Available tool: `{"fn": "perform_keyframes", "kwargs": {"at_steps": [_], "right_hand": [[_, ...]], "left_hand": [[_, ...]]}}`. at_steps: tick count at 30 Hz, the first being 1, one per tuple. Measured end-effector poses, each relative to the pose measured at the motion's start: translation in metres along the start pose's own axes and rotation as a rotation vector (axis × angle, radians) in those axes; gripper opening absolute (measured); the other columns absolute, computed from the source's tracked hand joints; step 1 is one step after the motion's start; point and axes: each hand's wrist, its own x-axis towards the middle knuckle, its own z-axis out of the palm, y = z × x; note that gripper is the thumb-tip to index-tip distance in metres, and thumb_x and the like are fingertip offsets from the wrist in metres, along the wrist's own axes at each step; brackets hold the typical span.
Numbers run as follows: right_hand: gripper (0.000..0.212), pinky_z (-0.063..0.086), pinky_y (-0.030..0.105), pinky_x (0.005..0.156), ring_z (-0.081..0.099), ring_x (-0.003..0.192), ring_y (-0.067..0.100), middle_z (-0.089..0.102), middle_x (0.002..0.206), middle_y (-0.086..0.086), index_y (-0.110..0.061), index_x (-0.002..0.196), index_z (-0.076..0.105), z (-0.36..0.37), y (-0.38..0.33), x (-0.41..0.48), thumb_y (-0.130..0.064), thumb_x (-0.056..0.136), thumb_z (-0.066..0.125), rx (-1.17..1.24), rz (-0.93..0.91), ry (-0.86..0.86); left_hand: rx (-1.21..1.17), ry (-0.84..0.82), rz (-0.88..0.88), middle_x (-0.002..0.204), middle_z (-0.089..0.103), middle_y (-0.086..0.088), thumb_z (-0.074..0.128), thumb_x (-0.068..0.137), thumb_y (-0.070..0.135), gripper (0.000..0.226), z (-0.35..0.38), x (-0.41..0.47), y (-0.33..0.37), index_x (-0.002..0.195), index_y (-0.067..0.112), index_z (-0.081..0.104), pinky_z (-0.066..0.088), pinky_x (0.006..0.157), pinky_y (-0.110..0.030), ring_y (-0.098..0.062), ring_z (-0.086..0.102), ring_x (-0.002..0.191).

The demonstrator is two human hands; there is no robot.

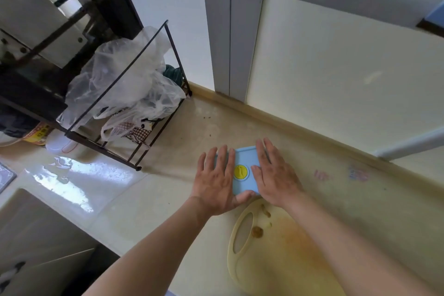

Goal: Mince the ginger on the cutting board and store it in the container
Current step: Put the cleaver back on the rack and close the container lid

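While the left hand (216,182) presses flat, fingers straight, on the blue container lid (246,158), a yellow valve (241,172) shows between the 2 hands. The right hand (274,175) lies flat there too. Just beside its forearm, ginger scraps (257,232) sit on the cutting board (276,259).

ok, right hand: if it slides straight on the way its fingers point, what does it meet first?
The right hand lies flat on the blue lid, pointing at the wall. Beyond the lid the countertop looks free; first stop is probably the raised back edge.
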Motion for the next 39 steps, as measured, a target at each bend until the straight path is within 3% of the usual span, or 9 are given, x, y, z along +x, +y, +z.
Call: {"fn": "perform_keyframes", "kwargs": {"at_steps": [4, 7, 9, 13, 20, 26, 29, 32, 39], "right_hand": [[0.078, 0.040, 0.051, 0.116, 0.017, 0.157, 0.031, -0.001, 0.174, 0.007, -0.017, 0.166, 0.001, -0.004, -0.002, 0.000, -0.057, 0.101, 0.015, -0.060, 0.021, -0.050], [0.078, 0.037, 0.055, 0.115, 0.014, 0.158, 0.033, -0.002, 0.174, 0.007, -0.015, 0.166, 0.000, -0.011, -0.008, -0.003, -0.057, 0.100, 0.011, -0.141, 0.042, -0.085], [0.084, 0.037, 0.058, 0.114, 0.018, 0.158, 0.033, 0.008, 0.174, 0.010, -0.009, 0.165, 0.011, -0.015, -0.012, -0.005, -0.056, 0.095, 0.007, -0.187, 0.023, -0.080], [0.083, 0.043, 0.059, 0.112, 0.036, 0.152, 0.034, 0.032, 0.167, 0.015, -0.002, 0.159, 0.034, -0.021, -0.010, -0.008, -0.054, 0.096, 0.022, -0.237, -0.138, -0.032], [0.099, 0.009, 0.047, 0.130, -0.021, 0.158, 0.021, -0.019, 0.173, 0.003, -0.012, 0.165, -0.007, -0.009, 0.007, -0.016, -0.068, 0.083, -0.010, -0.289, -0.215, -0.133], [0.108, 0.004, 0.042, 0.129, -0.033, 0.153, 0.018, -0.028, 0.170, 0.003, -0.012, 0.163, -0.016, -0.013, 0.003, -0.013, -0.077, 0.078, -0.027, -0.280, -0.194, -0.173], [0.101, 0.008, 0.045, 0.130, -0.028, 0.156, 0.021, -0.028, 0.170, 0.002, -0.013, 0.163, -0.017, -0.017, -0.002, -0.016, -0.069, 0.079, -0.018, -0.305, -0.175, -0.198], [0.078, 0.009, 0.049, 0.129, -0.027, 0.156, 0.019, -0.028, 0.170, 0.001, -0.015, 0.164, -0.016, -0.024, -0.009, -0.016, -0.060, 0.103, 0.006, -0.337, -0.127, -0.220], [0.067, 0.016, 0.046, 0.127, -0.003, 0.161, 0.024, -0.011, 0.174, 0.008, -0.014, 0.166, -0.001, -0.029, -0.026, -0.043, -0.037, 0.112, 0.030, -0.114, -0.018, -0.066]], "left_hand": [[0.018, 0.020, -0.012, 0.148, 0.042, -0.023, 0.014, 0.082, 0.090, 0.115, -0.001, -0.001, 0.001, 0.148, -0.001, 0.039, 0.038, 0.105, -0.060, -0.045, 0.041, 0.130], [0.011, -0.055, -0.048, 0.161, 0.019, -0.017, 0.004, 0.075, 0.093, 0.122, -0.010, 0.001, 0.003, 0.157, 0.004, 0.012, 0.024, 0.117, -0.055, -0.040, 0.019, 0.145], [-0.030, -0.122, -0.029, 0.166, -0.001, -0.010, 0.017, 0.070, 0.096, 0.125, -0.015, 0.002, -0.003, 0.158, 0.010, -0.007, 0.014, 0.123, -0.049, -0.034, 0.000, 0.152], [-0.066, -0.218, -0.002, 0.166, -0.017, -0.004, 0.054, 0.066, 0.090, 0.135, -0.032, -0.001, -0.028, 0.157, 0.019, -0.016, 0.009, 0.124, -0.048, -0.023, -0.014, 0.154], [-0.166, -0.161, -0.042, 0.166, -0.012, 0.003, 0.063, 0.065, 0.085, 0.138, -0.015, -0.013, -0.037, 0.156, 0.023, -0.019, 0.017, 0.123, -0.047, -0.019, 0.006, 0.154], [-0.216, -0.187, -0.065, 0.162, -0.005, 0.007, 0.066, 0.064, 0.083, 0.136, -0.019, -0.011, -0.036, 0.156, 0.025, -0.016, 0.027, 0.118, -0.047, -0.023, 0.032, 0.144], [-0.184, -0.206, -0.093, 0.162, 0.000, 0.006, 0.068, 0.062, 0.083, 0.137, -0.025, -0.010, -0.031, 0.156, 0.025, -0.014, 0.032, 0.114, -0.047, -0.024, 0.036, 0.141], [-0.159, -0.214, -0.125, 0.163, 0.002, 0.006, 0.069, 0.060, 0.083, 0.138, -0.031, -0.011, -0.027, 0.156, 0.026, -0.013, 0.036, 0.111, -0.048, -0.026, 0.038, 0.140], [-0.229, -0.155, -0.139, 0.168, -0.004, -0.007, 0.075, 0.066, 0.074, 0.134, -0.045, -0.026, -0.012, 0.158, 0.023, -0.009, 0.024, 0.120, -0.049, -0.026, 0.008, 0.154]]}}
